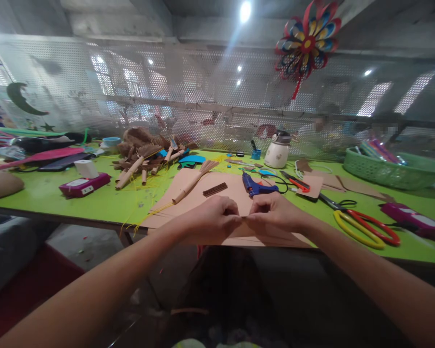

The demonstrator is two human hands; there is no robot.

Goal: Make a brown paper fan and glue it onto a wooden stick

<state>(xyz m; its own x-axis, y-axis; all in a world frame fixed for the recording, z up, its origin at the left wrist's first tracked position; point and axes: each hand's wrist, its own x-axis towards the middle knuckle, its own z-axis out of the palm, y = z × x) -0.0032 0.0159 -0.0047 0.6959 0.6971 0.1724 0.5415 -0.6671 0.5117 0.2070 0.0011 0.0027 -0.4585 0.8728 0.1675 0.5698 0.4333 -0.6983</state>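
My left hand (217,215) and my right hand (275,212) meet above the front edge of a tan paper sheet (235,185). Both are closed in a pinch, fingertips nearly touching. A small dark sliver shows between them, too little to name. Just beyond my left hand lies a bundle of dark brown strips (215,189). A rolled paper tube (187,188) with a fringed end rests on the sheet, left of the strips. Past my right hand, a blue glue gun (258,186) lies on its side.
Scissors (360,227) with red and yellow handles lie right on the green table (130,205). Orange-handled scissors (299,183), a green basket (395,169) and a white jug (276,153) stand farther back. Left are brown paper rolls (134,171), a purple box (85,185) and another person's arm (3,186).
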